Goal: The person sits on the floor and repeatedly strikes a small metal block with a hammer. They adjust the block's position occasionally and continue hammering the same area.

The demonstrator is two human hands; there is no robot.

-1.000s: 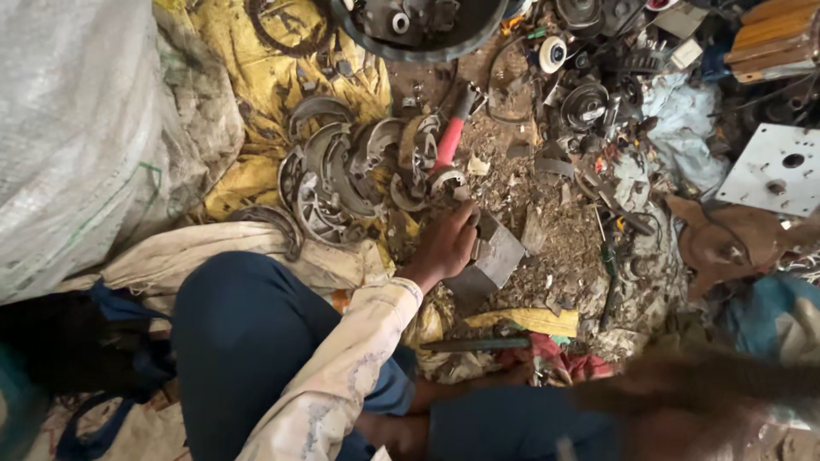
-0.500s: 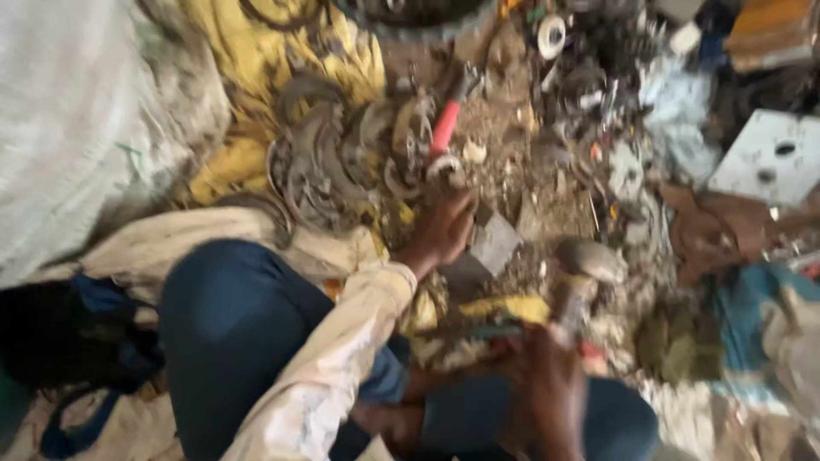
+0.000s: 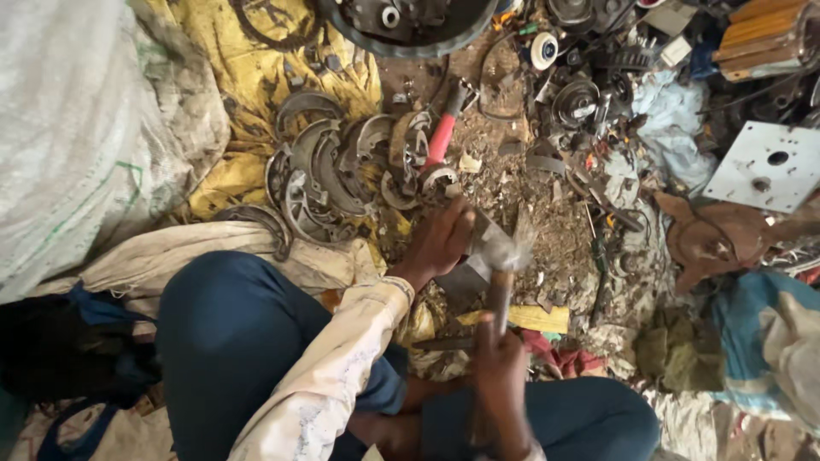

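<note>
Two hands on the job: hammer over a grey metal piece.
My left hand (image 3: 440, 243) pins the metal piece (image 3: 468, 271), mostly hidden beneath; right hand (image 3: 500, 380) grips the hammer (image 3: 502, 273), head motion-blurred, beside the brake shoes (image 3: 329, 171).

A hammer (image 3: 502, 273) is standing nearly upright in the right hand (image 3: 500, 384), its wooden handle rising to a grey metal head that is blurring just beside a flat grey metal piece (image 3: 474, 265). That piece is lying tilted on the littered ground, with the left hand (image 3: 440, 243) pressing on its upper edge (its far end is hiding under the fingers and the hammer head).
</note>
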